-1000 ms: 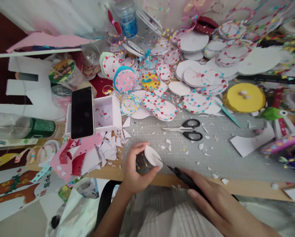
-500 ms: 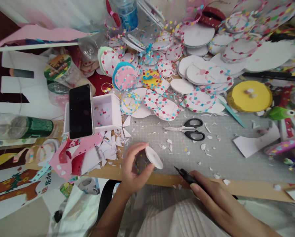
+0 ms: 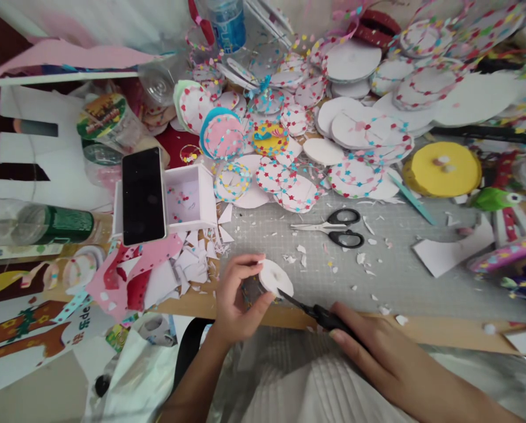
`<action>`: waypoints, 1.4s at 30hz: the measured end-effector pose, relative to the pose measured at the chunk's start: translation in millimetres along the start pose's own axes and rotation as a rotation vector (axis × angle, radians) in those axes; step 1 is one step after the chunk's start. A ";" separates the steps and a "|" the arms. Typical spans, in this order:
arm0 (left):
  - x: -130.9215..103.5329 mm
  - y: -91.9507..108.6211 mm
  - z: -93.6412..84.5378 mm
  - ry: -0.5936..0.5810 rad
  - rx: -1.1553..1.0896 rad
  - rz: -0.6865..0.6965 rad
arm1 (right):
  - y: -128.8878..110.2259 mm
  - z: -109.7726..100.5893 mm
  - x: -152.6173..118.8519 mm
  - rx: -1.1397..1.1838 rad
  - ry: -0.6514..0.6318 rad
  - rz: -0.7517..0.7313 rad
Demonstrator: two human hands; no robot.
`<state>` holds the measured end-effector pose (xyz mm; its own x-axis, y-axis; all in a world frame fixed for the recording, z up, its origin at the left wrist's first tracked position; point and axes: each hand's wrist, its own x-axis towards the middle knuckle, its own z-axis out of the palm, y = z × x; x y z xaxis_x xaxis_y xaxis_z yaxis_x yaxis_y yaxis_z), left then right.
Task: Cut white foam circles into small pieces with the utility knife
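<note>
My left hand point(image 3: 240, 299) grips a small white round disc point(image 3: 269, 276) by its edge, thumb and fingers on opposite sides. Some coloured bits show in the shade under the disc, too hidden to make out. In my right hand point(image 3: 372, 346) is a black utility knife point(image 3: 328, 317), its thin dark blade pointing left. The blade tip meets the lower right part of the disc's face. Black-handled scissors point(image 3: 344, 228) lie on the grey cutting mat point(image 3: 263, 232) beyond my hands.
White scraps litter the mat. A phone point(image 3: 143, 197) rests on a white box point(image 3: 192, 197) at the left, above pink and white offcuts point(image 3: 161, 276). Discs trimmed with star garlands point(image 3: 225, 138) crowd the back. A yellow disc point(image 3: 443, 170) and a teal stick point(image 3: 412, 200) lie right.
The disc has tilted so more of its white face shows. My right hand has moved slightly left, bringing the knife to the disc, and more of the blade shows.
</note>
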<state>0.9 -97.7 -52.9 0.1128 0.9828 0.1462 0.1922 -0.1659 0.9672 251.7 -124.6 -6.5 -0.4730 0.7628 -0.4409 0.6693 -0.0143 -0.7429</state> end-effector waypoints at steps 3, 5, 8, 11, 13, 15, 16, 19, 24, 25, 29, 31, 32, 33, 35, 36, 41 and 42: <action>0.3 -0.4 0.4 -0.008 -0.061 0.000 | 0.0 -2.6 1.5 -0.058 -0.029 -0.013; 0.9 -0.5 0.2 -0.022 -0.084 -0.017 | 0.0 -3.6 2.7 -0.104 -0.043 -0.018; 2.2 -0.4 -0.2 -0.027 -0.105 -0.026 | -0.5 -4.3 3.7 -0.166 -0.061 -0.011; 2.7 -0.3 -0.1 -0.016 -0.116 -0.019 | -2.9 -5.2 3.7 -0.190 -0.073 -0.002; 2.4 -0.6 0.1 -0.006 -0.109 -0.021 | -5.4 -6.2 3.8 -0.193 -0.087 0.011; 2.0 -1.0 0.3 0.005 -0.098 -0.026 | -8.0 -7.2 4.6 -0.196 -0.102 0.025; 1.9 -1.2 0.4 0.008 -0.096 -0.026 | -9.0 -7.8 5.2 -0.198 -0.109 0.032; 2.4 -1.2 0.7 0.009 -0.112 -0.013 | -10.5 -8.8 7.5 -0.195 -0.151 0.073; 4.1 -1.1 1.4 0.011 -0.146 0.014 | -11.4 -11.2 10.5 -0.207 -0.236 0.158; 4.2 -1.3 1.5 0.013 -0.146 0.018 | -11.8 -12.0 11.0 -0.206 -0.249 0.163; 4.1 -2.4 2.0 0.012 -0.158 0.020 | -12.2 -13.5 13.0 -0.206 -0.259 0.148; 3.9 -3.2 2.8 0.014 -0.182 0.020 | -10.8 -12.2 14.8 -0.218 -0.263 0.137; 3.7 -3.7 3.3 0.017 -0.194 0.018 | -9.9 -11.5 15.9 -0.226 -0.260 0.132; 3.6 -4.1 4.0 0.022 -0.203 0.016 | -8.9 -11.0 17.0 -0.235 -0.252 0.125; 3.2 -4.4 5.5 0.036 -0.197 0.018 | -7.5 -11.7 18.5 -0.236 -0.231 0.109; 3.1 -4.1 6.1 0.047 -0.180 0.023 | -7.2 -13.2 18.4 -0.223 -0.220 0.098; 3.1 8.0 8.6 0.051 0.081 0.052 | -9.1 -24.6 4.9 -0.107 -0.171 0.131; 3.1 12.4 9.6 0.035 0.154 0.068 | -9.5 -25.7 0.7 -0.090 -0.153 0.144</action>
<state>12.9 -97.5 -42.5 0.0974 0.9706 0.2201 0.3331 -0.2402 0.9118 259.7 -107.4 13.2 -0.4460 0.6500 -0.6152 0.7813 -0.0525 -0.6219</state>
